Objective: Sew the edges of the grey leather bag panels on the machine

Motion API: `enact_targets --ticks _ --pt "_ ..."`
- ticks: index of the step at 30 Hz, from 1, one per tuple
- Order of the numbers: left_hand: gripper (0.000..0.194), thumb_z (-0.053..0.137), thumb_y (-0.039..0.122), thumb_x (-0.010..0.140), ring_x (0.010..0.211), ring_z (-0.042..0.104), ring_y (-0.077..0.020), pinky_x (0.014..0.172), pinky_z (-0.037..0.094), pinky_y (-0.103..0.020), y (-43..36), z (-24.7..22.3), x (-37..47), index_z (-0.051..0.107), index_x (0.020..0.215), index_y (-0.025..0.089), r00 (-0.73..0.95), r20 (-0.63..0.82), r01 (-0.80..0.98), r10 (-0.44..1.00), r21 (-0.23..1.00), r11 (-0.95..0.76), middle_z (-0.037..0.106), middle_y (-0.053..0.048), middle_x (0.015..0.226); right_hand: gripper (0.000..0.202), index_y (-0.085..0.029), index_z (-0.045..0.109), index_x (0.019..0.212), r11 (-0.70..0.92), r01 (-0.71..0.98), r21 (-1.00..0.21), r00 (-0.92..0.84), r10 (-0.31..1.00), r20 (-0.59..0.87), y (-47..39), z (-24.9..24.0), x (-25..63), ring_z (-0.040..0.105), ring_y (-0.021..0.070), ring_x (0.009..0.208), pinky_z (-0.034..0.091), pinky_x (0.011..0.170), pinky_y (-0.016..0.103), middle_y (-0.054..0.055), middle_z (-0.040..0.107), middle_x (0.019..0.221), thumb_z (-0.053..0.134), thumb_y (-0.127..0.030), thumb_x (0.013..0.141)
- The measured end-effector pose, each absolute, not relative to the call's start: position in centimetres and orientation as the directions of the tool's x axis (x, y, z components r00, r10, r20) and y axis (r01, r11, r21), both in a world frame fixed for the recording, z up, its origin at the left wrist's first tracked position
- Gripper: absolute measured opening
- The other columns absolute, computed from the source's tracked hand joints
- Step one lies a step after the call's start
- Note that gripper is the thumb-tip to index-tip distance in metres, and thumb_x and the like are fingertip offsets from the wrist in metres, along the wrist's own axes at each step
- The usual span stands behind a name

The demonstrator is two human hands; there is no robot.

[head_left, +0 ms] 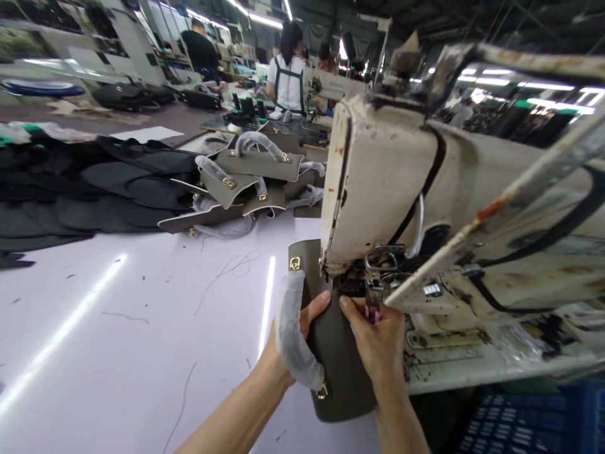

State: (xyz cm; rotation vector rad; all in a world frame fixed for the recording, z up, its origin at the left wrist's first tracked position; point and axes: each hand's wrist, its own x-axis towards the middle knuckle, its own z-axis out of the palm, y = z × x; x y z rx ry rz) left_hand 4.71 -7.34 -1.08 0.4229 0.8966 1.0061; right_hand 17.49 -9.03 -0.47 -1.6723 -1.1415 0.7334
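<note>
At the far left, black pieces (94, 189) lie in a wide, overlapping heap on the table (142, 353), whose pale top carries some loose threads (182, 407) and two long reflections of light. Behind the heap, a person in a dark top (201, 49) is at some distance. More to the right, several grey-green bag parts (258, 167) are piled one over another, with wrapped handles and gold fittings, and beyond them another person in a white top (289, 85) has dark straps across the back. In front of this pile, the left hand (312, 310) is closed on the panel (338, 359), with its thumb on top and its other fingers mostly hidden. The panel's handle (289, 321), covered in cloudy plastic, curves over this hand between two gold fittings (295, 263). The panel lies lengthwise between both hands, its upper part close beside the machine head. The right hand (380, 340) is curled around a small tool (372, 305) with pink on it, while its thumb touches the panel's right edge. Above stands the worn, cream sewing machine (382, 170), crossed by a rusty rod (496, 211); at the lower right is a blue crate (534, 422).
</note>
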Motion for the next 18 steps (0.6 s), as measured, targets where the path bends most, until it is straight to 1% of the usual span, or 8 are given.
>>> enact_targets --ticks 5,10,13,15,18 --pt "0.043 0.084 0.042 0.066 0.072 0.073 -0.0294 0.071 0.062 -0.039 -6.6 -2.2 4.6 0.069 0.094 0.013 0.263 -0.472 -0.563 0.841 0.633 0.531 0.075 -0.010 0.081 0.031 -0.011 0.080 0.075 -0.134 0.391 -0.911 0.426 0.903 0.050 -8.8 -0.6 17.0 0.061 0.0174 0.057 0.042 0.053 0.025 0.006 0.072 0.064 0.072 -0.041 0.080" --pt "0.042 0.081 0.040 0.072 0.079 0.074 -0.0293 0.073 0.062 -0.040 -6.4 -1.9 3.8 0.069 0.104 0.015 0.272 -0.396 -0.509 0.877 0.714 0.481 0.076 -0.011 0.092 0.031 -0.011 0.079 0.075 -0.131 0.371 -0.920 0.469 0.881 0.064 -8.9 -0.9 16.5 0.057 0.0156 0.053 0.040 0.051 0.024 0.005 0.069 0.060 0.073 -0.041 0.079" --pt "0.039 0.082 0.040 0.069 0.075 0.074 -0.0299 0.070 0.062 -0.041 -6.1 -1.8 3.4 0.071 0.097 0.015 0.256 -0.415 -0.464 0.873 0.740 0.488 0.076 -0.010 0.088 0.031 -0.011 0.079 0.076 -0.134 0.350 -0.927 0.484 0.873 0.056 -9.0 -0.8 16.1 0.056 0.0152 0.053 0.039 0.050 0.024 0.005 0.068 0.060 0.073 -0.041 0.080" --pt "0.039 0.083 0.042 0.067 0.072 0.073 -0.0307 0.067 0.062 -0.042 -5.7 -2.0 3.2 0.072 0.093 0.014 0.252 -0.433 -0.443 0.865 0.743 0.501 0.075 -0.011 0.084 0.032 -0.010 0.079 0.074 -0.149 0.330 -0.932 0.510 0.859 0.043 -9.0 -0.8 15.8 0.053 0.0141 0.050 0.037 0.048 0.024 0.004 0.065 0.056 0.073 -0.041 0.079" --pt "0.041 0.083 0.041 0.065 0.071 0.073 -0.0313 0.064 0.063 -0.042 -5.1 -2.2 2.8 0.073 0.093 0.013 0.267 -0.427 -0.416 0.864 0.757 0.503 0.076 -0.012 0.084 0.033 -0.010 0.076 0.069 -0.146 0.301 -0.943 0.547 0.836 0.045 -9.0 -1.1 15.3 0.049 0.0130 0.048 0.035 0.046 0.024 0.003 0.061 0.053 0.073 -0.042 0.078"
